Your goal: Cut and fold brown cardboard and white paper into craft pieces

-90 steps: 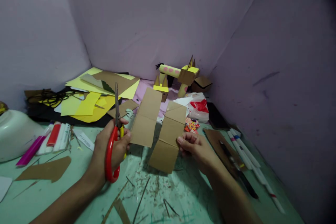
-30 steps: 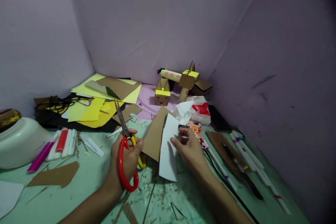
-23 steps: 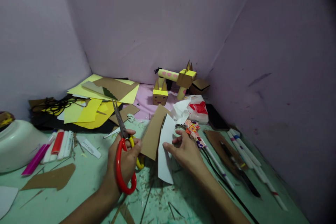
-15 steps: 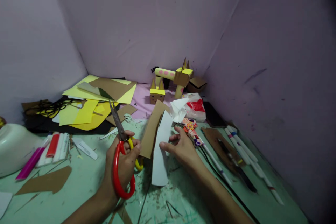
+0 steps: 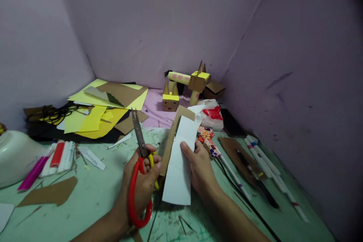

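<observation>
Cutting step, cut not yet begun. Nearest, the left hand [image 5: 143, 181] is clenched through the red and yellow handles of the scissors [image 5: 140, 174], blades closed and pointing away. Just beside it, the right hand [image 5: 200, 166] grips the folded card strip [image 5: 178, 159], white face toward the viewer, brown face behind, held upright above the green tabletop [image 5: 93, 193]. The next move likely calls for opening the blades and bringing them to the strip's edge. Farther off: markers [image 5: 53, 157], yellow paper sheets [image 5: 99, 109], cardboard animal figures [image 5: 184, 87].
</observation>
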`<state>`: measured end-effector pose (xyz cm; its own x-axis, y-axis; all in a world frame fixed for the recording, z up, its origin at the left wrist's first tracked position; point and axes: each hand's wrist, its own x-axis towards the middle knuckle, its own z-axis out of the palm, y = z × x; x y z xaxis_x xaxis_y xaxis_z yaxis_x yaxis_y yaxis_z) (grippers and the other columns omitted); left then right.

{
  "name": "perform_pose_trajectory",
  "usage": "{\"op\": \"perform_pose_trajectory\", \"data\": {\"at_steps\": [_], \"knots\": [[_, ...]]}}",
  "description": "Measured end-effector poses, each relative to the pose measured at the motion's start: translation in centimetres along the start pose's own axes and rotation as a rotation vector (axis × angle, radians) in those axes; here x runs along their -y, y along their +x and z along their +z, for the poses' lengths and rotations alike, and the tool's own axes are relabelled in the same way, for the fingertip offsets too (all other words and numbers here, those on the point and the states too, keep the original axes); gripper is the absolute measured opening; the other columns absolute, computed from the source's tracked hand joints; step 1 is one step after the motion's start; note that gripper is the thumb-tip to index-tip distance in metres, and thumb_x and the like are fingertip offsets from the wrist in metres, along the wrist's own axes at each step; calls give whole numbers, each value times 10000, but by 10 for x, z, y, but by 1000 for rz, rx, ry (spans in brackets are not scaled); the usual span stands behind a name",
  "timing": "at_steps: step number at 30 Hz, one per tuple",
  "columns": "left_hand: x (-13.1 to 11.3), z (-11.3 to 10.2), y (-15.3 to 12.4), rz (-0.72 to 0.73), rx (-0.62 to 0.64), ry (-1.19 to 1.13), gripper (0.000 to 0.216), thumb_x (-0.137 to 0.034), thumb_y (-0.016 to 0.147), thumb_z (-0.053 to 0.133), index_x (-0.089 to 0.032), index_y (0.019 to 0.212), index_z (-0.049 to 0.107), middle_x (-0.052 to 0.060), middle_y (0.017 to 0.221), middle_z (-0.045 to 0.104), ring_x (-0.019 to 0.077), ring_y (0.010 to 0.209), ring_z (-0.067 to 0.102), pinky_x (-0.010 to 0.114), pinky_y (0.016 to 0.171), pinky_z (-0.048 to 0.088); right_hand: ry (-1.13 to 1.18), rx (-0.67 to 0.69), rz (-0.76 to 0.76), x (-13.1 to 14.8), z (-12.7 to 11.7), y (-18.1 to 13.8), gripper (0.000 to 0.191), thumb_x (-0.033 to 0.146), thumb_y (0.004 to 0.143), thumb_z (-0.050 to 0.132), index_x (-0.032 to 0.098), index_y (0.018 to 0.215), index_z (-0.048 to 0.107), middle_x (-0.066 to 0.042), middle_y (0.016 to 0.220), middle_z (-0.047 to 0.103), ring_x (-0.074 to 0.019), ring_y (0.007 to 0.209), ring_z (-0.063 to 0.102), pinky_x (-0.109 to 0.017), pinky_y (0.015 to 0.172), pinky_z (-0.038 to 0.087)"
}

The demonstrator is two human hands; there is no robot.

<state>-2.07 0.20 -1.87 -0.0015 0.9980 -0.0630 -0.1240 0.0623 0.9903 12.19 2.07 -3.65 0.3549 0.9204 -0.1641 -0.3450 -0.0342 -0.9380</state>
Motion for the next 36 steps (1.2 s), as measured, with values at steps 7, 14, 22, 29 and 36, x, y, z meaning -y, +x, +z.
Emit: {"op": "perform_pose_trajectory", "data": {"at_steps": [7, 14, 22, 29, 36], "knots": [[2, 1, -6, 60, 54, 92, 266, -235, 714, 643, -220, 933, 493, -33, 743, 595, 105, 586, 543, 203, 527, 459, 97, -43, -135, 7, -2, 4, 408, 288, 688, 715, 197, 1041, 530, -77, 1078, 690, -226, 916, 663, -387, 834, 503], [-1, 4, -14, 172, 90, 177, 179, -262, 759, 605, -228, 920, 535, -25, 749, 582, 126, 620, 552, 235, 577, 455, 79, -139, -220, 12, -2, 3, 412, 312, 690, 708, 195, 1031, 510, -95, 1148, 658, -239, 1062, 616, -423, 950, 441], [1, 4, -16, 110, 136, 176, 283, -195, 714, 632, -241, 964, 506, -24, 782, 562, 144, 688, 571, 271, 662, 470, 46, -144, -172, 16, -5, 0, 423, 372, 682, 730, 189, 1010, 536, -85, 1084, 686, -250, 994, 646, -409, 900, 479], [-1, 6, -20, 233, 125, 252, 218, -196, 729, 604, -254, 934, 556, -28, 694, 578, 145, 562, 544, 249, 530, 432, 0, -118, -142, 15, -2, -7, 449, 436, 693, 699, 151, 1031, 619, -92, 960, 729, -287, 940, 653, -404, 797, 515], [-8, -1, -23, 270, 261, 323, 196, -215, 751, 599, -250, 943, 583, -54, 549, 495, 132, 447, 430, 246, 451, 353, -101, -148, -179, 17, -5, -5, 405, 444, 710, 676, 146, 981, 642, -78, 858, 740, -264, 865, 670, -350, 696, 535]]}}
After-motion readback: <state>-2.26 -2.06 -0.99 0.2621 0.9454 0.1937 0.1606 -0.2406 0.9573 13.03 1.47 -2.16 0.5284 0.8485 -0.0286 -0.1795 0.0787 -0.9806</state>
